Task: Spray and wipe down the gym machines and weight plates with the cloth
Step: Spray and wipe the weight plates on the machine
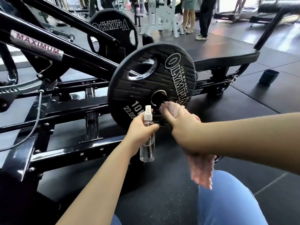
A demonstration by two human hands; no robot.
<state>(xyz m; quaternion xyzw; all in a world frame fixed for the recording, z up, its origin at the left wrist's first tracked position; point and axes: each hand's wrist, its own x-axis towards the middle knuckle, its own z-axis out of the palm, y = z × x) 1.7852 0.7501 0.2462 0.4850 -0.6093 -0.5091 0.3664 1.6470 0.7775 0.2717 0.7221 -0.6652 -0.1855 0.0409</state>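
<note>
A black Olympia weight plate (146, 82) stands on edge in the middle of the view, loaded on a black machine frame (68, 109). My right hand (180, 125) presses a pink cloth (174, 108) against the plate's lower face, just below its centre hole; the cloth's loose end (201, 171) hangs under my forearm. My left hand (139, 129) grips a clear spray bottle (148, 138) with a white nozzle, upright, close to the plate's lower left edge. A second Olympia plate (112, 33) sits further back on the machine.
The machine's slanted black arms, one with a "MAXIMUM" label (37, 44), fill the left side. A cable (38, 114) hangs down at left. A dark cup (268, 77) stands on the rubber floor at right. People's legs (203, 18) and a white rack (164, 17) are far behind.
</note>
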